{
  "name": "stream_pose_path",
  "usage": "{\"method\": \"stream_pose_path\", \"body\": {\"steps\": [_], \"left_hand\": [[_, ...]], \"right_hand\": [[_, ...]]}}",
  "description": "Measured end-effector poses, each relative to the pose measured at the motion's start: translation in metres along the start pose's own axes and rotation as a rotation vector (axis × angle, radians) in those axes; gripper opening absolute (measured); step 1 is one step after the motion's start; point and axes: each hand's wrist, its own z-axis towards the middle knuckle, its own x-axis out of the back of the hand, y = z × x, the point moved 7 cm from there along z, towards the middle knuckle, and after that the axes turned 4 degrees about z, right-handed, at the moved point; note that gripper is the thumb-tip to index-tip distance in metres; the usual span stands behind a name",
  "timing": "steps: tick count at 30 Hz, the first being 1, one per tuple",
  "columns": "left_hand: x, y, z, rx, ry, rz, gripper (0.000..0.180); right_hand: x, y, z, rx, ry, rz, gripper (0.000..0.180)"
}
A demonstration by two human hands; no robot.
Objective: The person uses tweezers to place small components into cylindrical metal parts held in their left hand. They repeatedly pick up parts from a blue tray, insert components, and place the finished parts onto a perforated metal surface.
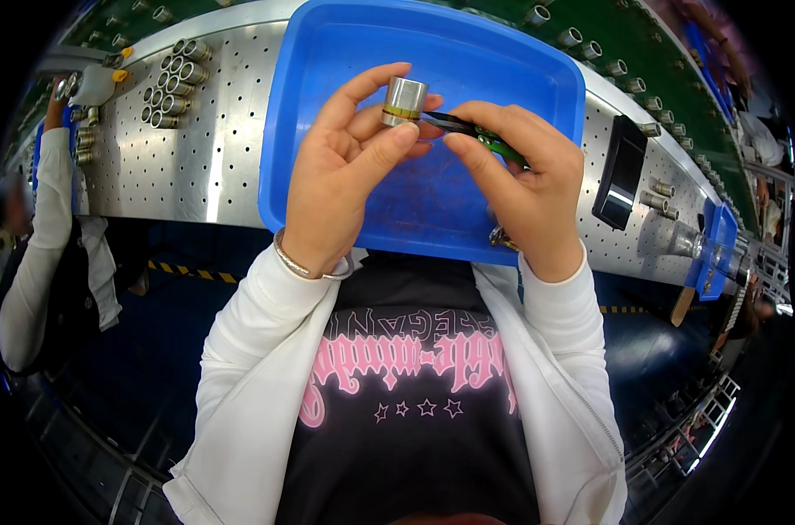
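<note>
My left hand is closed around a short shiny metal cylinder, gripped between thumb and fingers above the blue tray. A yellowish band circles the cylinder's lower end. From the right, my right hand grips a slim pointed hand tool with black tips and green handle parts. Its tips reach the cylinder's lower side, by the band; whether they touch it I cannot tell. My fingers hide part of the handle, so its exact kind is unclear.
Several metal sleeves stand grouped on the perforated metal table at left. A black flat device lies right of the tray. Small brass-coloured parts sit in the tray's near right corner. Beyond runs a green surface with more sleeves. Another person's sleeve shows at far left.
</note>
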Motion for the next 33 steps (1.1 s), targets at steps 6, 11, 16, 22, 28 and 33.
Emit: {"method": "stream_pose_path", "body": {"steps": [6, 11, 16, 22, 28, 33], "left_hand": [[-0.001, -0.001, 0.0, -0.008, -0.011, 0.004, 0.046], [-0.002, 0.0, 0.0, -0.002, -0.014, -0.003, 0.047], [-0.002, 0.0, 0.0, -0.007, -0.018, -0.006, 0.046], [-0.002, 0.0, 0.0, 0.007, -0.02, -0.016, 0.046], [-0.007, 0.006, -0.003, -0.242, -0.063, 0.497, 0.05], [-0.011, 0.006, -0.004, -0.214, -0.121, 0.492, 0.052]], "right_hand": [[-0.001, 0.002, 0.001, 0.013, 0.007, 0.031, 0.016], [-0.001, 0.002, 0.001, -0.009, -0.001, 0.03, 0.015], [0.0, 0.003, 0.0, -0.038, -0.009, 0.051, 0.014], [0.003, 0.009, -0.001, -0.119, 0.048, 0.201, 0.016], [-0.009, 0.017, 0.001, -0.246, -0.047, 0.376, 0.018], [-0.016, 0.027, -0.003, -0.436, -0.174, 0.642, 0.015]]}}
